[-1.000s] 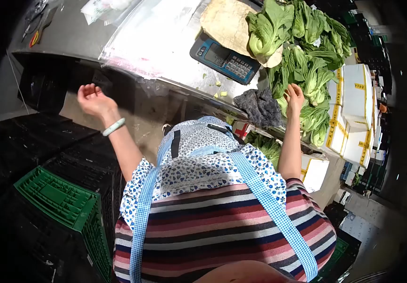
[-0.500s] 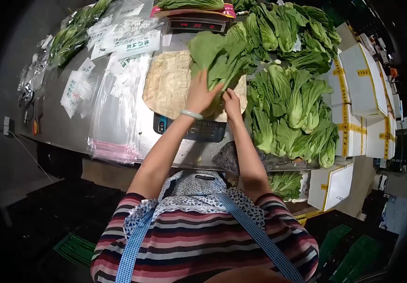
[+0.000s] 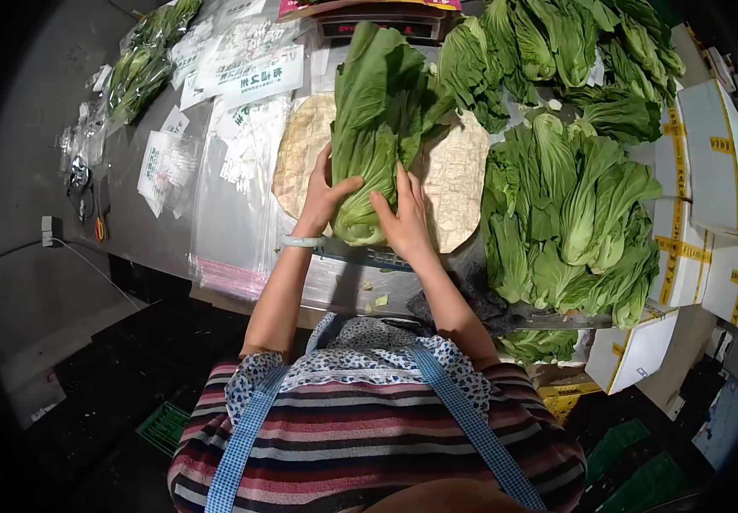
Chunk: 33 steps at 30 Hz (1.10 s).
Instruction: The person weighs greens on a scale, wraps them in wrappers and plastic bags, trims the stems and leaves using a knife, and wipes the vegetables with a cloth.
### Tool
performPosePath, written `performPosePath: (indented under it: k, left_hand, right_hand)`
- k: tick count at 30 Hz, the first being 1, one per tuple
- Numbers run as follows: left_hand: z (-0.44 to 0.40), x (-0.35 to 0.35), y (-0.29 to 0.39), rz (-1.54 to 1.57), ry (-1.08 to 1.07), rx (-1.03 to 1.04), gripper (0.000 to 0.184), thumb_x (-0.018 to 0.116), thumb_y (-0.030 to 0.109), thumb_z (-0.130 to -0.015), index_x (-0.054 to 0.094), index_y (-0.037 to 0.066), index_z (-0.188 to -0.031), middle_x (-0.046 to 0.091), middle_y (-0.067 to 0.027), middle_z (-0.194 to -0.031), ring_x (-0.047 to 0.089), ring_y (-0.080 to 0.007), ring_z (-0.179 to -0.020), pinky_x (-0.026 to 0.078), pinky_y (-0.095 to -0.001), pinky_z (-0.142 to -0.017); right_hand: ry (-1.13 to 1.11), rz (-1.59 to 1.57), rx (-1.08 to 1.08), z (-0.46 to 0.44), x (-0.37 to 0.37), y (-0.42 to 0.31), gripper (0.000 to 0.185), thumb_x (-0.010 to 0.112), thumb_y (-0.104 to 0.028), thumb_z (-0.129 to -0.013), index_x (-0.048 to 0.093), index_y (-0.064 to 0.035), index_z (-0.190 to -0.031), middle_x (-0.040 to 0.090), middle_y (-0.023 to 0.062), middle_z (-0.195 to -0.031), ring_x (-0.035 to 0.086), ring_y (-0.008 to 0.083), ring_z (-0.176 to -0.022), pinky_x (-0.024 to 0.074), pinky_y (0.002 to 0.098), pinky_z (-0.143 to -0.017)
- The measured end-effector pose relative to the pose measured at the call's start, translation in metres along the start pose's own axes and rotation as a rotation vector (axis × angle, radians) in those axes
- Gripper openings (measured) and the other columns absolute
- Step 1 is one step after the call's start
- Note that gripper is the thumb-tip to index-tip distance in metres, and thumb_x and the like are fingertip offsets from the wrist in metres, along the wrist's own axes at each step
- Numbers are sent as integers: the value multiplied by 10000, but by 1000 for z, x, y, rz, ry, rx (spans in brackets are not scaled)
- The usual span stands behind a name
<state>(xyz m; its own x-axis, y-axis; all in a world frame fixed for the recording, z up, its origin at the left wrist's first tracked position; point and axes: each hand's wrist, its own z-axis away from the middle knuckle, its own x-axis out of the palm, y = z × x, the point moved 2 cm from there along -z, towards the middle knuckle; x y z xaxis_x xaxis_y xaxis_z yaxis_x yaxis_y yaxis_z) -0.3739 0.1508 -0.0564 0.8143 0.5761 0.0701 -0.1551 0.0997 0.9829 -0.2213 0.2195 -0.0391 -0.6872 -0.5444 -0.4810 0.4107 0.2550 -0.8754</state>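
Observation:
Between my two hands is a bunch of leafy greens (image 3: 367, 120), its pale stem end toward me and its dark leaves pointing away. My left hand (image 3: 326, 198), with a pale bangle at the wrist, grips the bunch's left side. On the right side my right hand (image 3: 405, 215) presses against the stems, thumb on top. Beneath the bunch lies a tan woven mat (image 3: 458, 184) on a scale, whose keypad is mostly covered. The scale's red-lit display (image 3: 377, 28) shows at the back.
Many more leafy greens (image 3: 591, 197) are heaped at the right. Clear plastic bags (image 3: 236, 222) and printed bags (image 3: 262, 75) lie at the left, with bagged greens (image 3: 142, 77) farther back. Orange-handled scissors (image 3: 99, 227) rest near the left edge. White taped boxes (image 3: 711, 162) stand far right.
The greens have turned more upright and come nearer, stem end toward me. Both hands now hold opposite sides of the bunch. The whole view has shifted slightly.

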Motion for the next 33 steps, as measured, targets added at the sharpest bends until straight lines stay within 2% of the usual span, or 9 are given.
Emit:
performPosePath:
  k: [7, 12, 16, 19, 21, 22, 25, 27, 33]
  left_hand:
    - [-1, -15, -37, 400, -53, -310, 599, 597, 143, -782, 395, 12, -1331, 524, -119, -1238, 546, -212, -1079, 440, -315, -941]
    - [-13, -32, -60, -227, 84, -163, 415, 610, 199, -845, 541, -21, -1189, 603, -120, -1102, 571, -194, -980, 453, -296, -852]
    - [-20, -42, -54, -168, 10, -296, 424, 638, 209, -849, 545, -35, -1183, 626, -148, -1093, 601, -193, -942, 466, -292, -837]
    - [-20, -39, -51, -179, 29, -162, 504, 637, 202, -848, 474, -35, -1262, 607, -161, -1142, 594, -201, -995, 460, -297, -867]
    - [-20, -36, -48, -224, 38, -142, 576, 628, 183, -851, 393, -27, -1333, 591, -159, -1177, 585, -212, -1030, 451, -301, -894]
    - [-23, -36, -50, -280, 51, -80, 593, 627, 171, -848, 373, -24, -1347, 583, -159, -1193, 581, -215, -1041, 449, -302, -902]
    - [-23, -39, -62, -322, 63, -13, 616, 630, 167, -850, 348, -21, -1365, 573, -172, -1206, 579, -225, -1050, 447, -308, -909]
    - [-25, -38, -57, -321, 52, -4, 620, 632, 176, -856, 343, -21, -1368, 571, -184, -1203, 580, -232, -1048, 448, -314, -910]
    - [-14, -37, -42, -153, -13, -151, 683, 617, 272, -898, 276, -23, -1412, 548, -244, -1207, 569, -264, -1065, 438, -335, -930]
  right_hand:
    - [24, 67, -86, 4, 15, 5, 723, 608, -274, -883, 245, 5, -1443, 443, 241, -1269, 420, 375, -1154, 322, 434, -1000]
    - [24, 121, -59, -2, 27, 18, 752, 615, -332, -881, 243, -1, -1444, 457, 226, -1298, 417, 380, -1172, 330, 423, -1011]
    - [-45, 197, 47, -1, 0, 29, 700, 630, -418, -863, 358, -86, -1416, 375, 166, -1435, 345, 311, -1335, 305, 523, -1085]
    - [515, 236, -64, -9, -55, 82, 276, 640, -160, -863, 637, -19, -1100, 590, 153, -1102, 561, 305, -1007, 452, 394, -863]
    - [302, 141, -26, -44, -64, 88, 221, 622, -150, -871, 653, -9, -1038, 609, 134, -979, 595, 303, -907, 476, 396, -792]
    - [333, 355, -213, -66, -59, 89, 285, 652, -160, -859, 629, -11, -1101, 619, 127, -979, 613, 283, -868, 495, 369, -778]
    - [284, 684, -166, -110, -47, 83, 366, 659, -217, -848, 585, -53, -1166, 582, 130, -1025, 596, 317, -909, 496, 394, -780]
    - [65, 739, -90, -120, -46, 83, 227, 650, -127, -829, 599, -10, -1016, 593, 167, -991, 598, 321, -918, 518, 427, -731]
    - [271, 612, -38, -2, -123, 57, 75, 613, -142, -850, 641, -72, -859, 625, 108, -880, 620, 295, -755, 489, 386, -653]
